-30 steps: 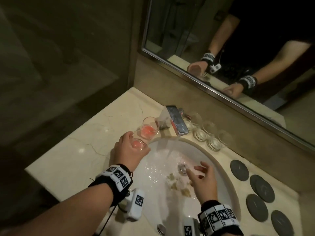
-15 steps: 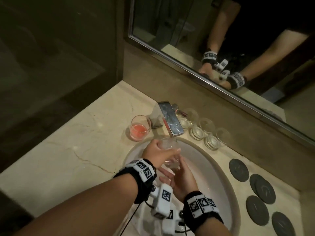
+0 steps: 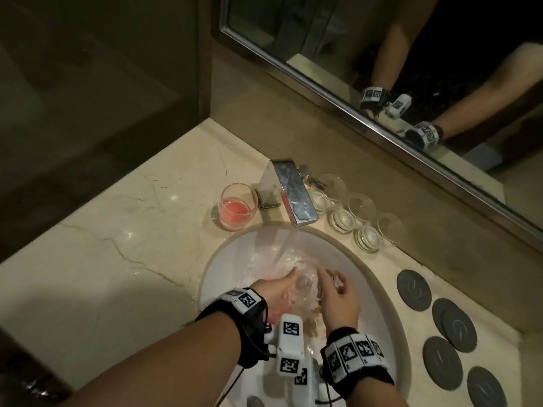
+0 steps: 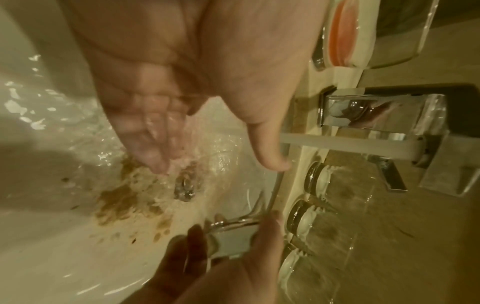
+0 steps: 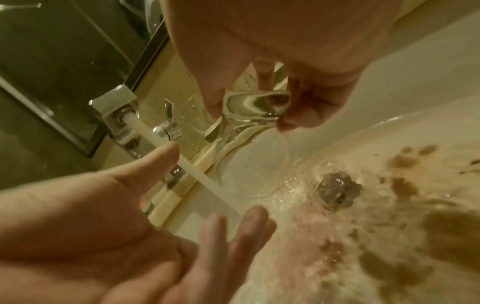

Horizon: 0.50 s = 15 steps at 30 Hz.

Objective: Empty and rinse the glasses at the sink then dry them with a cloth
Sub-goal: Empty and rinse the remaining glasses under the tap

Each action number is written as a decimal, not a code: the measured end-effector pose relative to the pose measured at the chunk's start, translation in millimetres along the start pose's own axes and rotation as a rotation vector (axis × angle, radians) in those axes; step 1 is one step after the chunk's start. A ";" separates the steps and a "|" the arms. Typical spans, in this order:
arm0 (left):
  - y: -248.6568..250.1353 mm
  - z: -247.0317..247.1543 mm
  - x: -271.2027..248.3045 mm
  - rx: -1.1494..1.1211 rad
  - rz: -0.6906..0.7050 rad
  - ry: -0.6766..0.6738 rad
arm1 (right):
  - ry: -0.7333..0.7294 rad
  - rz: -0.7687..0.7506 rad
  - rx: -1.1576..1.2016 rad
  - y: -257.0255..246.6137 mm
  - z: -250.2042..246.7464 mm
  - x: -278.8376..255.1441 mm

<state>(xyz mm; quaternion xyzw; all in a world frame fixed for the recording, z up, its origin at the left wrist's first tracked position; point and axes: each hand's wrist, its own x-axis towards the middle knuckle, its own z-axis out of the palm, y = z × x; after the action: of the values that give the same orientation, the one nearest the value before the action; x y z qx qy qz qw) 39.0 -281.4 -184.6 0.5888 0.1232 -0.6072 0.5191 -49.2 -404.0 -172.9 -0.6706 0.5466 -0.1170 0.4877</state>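
Note:
A clear empty glass (image 3: 307, 282) is low in the white sink (image 3: 385, 315), under the stream from the chrome tap (image 3: 293, 195). My right hand (image 3: 330, 287) pinches this glass (image 5: 255, 107) by its thick base, tilted on its side. Beside it, my left hand (image 3: 285, 286) has straight, spread fingers (image 4: 155, 144) in the running water and holds nothing. Another glass with pink liquid (image 3: 236, 207) stands on the counter left of the tap.
Three clear glasses (image 3: 343, 214) stand in a row on the counter behind the sink, right of the tap. Several dark round coasters (image 3: 414, 289) lie at the right. Brown residue (image 4: 122, 201) sits near the drain (image 4: 184, 186). A mirror (image 3: 382, 54) runs along the back wall.
My left hand took a glass from the counter into the sink and let it go; my right hand now holds it. Both hands sank lower under the stream.

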 end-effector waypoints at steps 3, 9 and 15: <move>13.5 1.9 -4.3 -0.077 0.144 -0.068 | -0.272 0.230 0.492 -12.3 7.1 1.6; 38.7 3.7 0.0 -0.221 0.348 -0.032 | -0.586 0.559 0.802 -25.7 28.6 8.5; 44.0 -5.7 8.8 -0.086 0.461 0.108 | -0.640 0.550 0.841 -29.5 32.9 14.2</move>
<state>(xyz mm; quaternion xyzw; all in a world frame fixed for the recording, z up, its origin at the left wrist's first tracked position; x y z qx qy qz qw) 78.6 -300.2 -173.3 0.6104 0.0387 -0.4346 0.6611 -3.0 -400.9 -171.6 -0.2556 0.4325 0.0151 0.8645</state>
